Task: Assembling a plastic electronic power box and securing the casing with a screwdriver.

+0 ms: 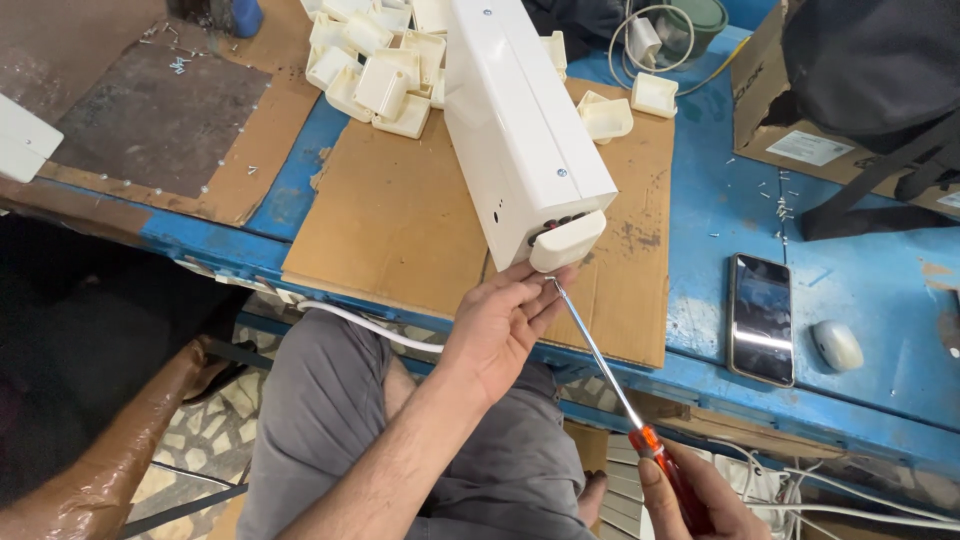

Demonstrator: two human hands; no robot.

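The long white rectangular plastic housing [520, 125] lies lengthwise on a sheet of brown cardboard [400, 215] on the blue counter [850, 300], its near end pointing toward the person. It is glossy and smooth, with a small screw head on its top face and a tiny dark hole low on its side. At the near end sits a rounded white plastic end cap [568, 240], and dark openings show in the gap just above it.

The left hand [500, 325] comes up from below, its fingers [535, 285] curled narrow under the cap's lower edge, touching it and steadying a small screw at the tool's tip. The right hand [690, 495] is down at the bottom edge, fingers wrapped tight around the orange-red handle of a long steel-shafted screwdriver [600, 355]. The shaft runs diagonally up and left, its tip meeting the left fingers just beneath the cap.

Beyond the fingers, at the far end of the housing, a heap of white plastic end caps [375, 60] is piled on the cardboard, with two more loose to the right. Right of the fingers, well apart, a black smartphone [762, 318] lies flat, a small white oval object [836, 345] just beside it. A white cable [360, 325] runs under the left forearm.
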